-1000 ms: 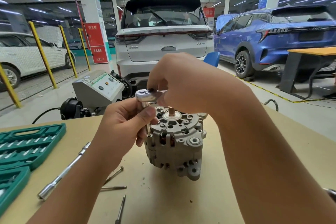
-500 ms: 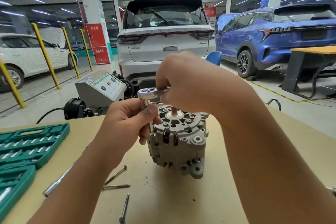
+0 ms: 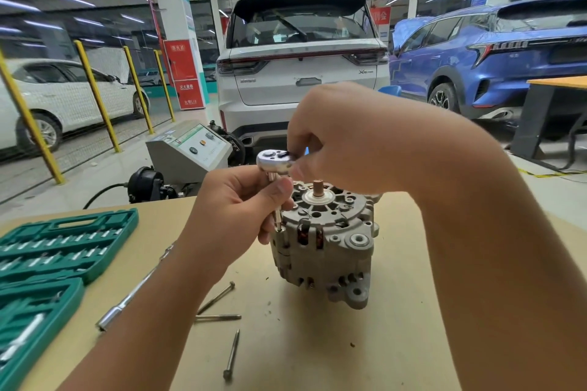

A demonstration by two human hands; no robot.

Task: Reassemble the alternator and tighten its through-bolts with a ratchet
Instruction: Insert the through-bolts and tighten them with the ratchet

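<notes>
Grey ribbed alternator (image 3: 324,251) stood upright on table (image 3: 317,343); ratchet (image 3: 274,162) gripped by right hand (image 3: 343,140), its extension pinched by left hand (image 3: 235,216).

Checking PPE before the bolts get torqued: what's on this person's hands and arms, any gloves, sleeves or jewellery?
No gloves on either hand: the left hand and the right hand are both bare. Both forearms are uncovered as far as the frame shows, with no sleeve in view. No rings show on the visible fingers, and the nails are short and unpainted. No wristband or watch can be made out.
</notes>
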